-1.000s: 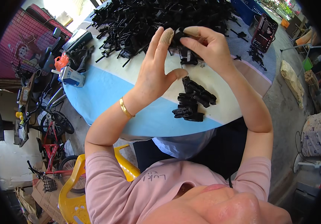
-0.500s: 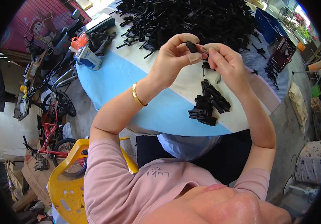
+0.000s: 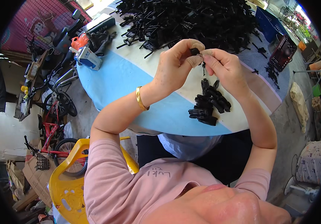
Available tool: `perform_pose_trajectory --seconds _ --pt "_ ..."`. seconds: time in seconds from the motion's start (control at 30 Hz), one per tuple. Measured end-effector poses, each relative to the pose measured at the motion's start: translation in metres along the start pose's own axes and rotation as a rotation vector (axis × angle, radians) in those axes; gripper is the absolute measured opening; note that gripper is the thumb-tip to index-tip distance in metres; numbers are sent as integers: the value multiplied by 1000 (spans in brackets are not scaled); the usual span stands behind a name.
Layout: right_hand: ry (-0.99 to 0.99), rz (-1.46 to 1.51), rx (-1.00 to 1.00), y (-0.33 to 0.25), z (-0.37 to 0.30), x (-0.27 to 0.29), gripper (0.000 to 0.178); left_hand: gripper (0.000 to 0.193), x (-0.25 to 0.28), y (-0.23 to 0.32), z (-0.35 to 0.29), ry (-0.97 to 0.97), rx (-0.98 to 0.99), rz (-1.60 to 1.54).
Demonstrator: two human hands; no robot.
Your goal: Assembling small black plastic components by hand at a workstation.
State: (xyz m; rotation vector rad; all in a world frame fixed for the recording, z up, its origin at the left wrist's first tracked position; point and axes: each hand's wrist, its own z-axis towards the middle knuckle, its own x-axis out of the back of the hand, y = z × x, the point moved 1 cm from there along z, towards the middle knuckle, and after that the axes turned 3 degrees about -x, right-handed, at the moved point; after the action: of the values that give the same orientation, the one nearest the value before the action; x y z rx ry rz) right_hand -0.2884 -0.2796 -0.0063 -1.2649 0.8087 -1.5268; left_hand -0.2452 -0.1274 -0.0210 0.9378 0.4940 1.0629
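We kept both hands raised over table (image 3: 123,80). Left hand (image 3: 175,67) and right hand (image 3: 224,69) pinched small black part (image 3: 195,51) between fingertips, now closer together than before; fitting seemingly underway. Finished stack (image 3: 209,104) sat below.

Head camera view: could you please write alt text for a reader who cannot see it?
Both hands, left hand and right hand, pinch one small black plastic part between their fingertips above a round blue-and-white table. A small stack of black plastic pieces lies beneath them, and a large heap of black plastic parts covers the far side.
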Motion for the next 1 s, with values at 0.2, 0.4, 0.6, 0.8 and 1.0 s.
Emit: perform_pose_trajectory --seconds 0.2,0.4,0.6,0.8,1.0 --pt "35 0 -27 -2 -3 -2 18 18 -3 4 0 12 -160 237" --pt "98 39 35 -5 0 5 13 55 -2 5 3 -9 -68 336" --pt "165 -366 294 -2 -1 6 19 65 -6 5 2 -86 -417 710" --pt "67 159 79 2 4 39 18 55 19 7 13 -236 52 12" --pt "-262 276 116 4 4 36 22 37 11 1 10 -534 360 -728"
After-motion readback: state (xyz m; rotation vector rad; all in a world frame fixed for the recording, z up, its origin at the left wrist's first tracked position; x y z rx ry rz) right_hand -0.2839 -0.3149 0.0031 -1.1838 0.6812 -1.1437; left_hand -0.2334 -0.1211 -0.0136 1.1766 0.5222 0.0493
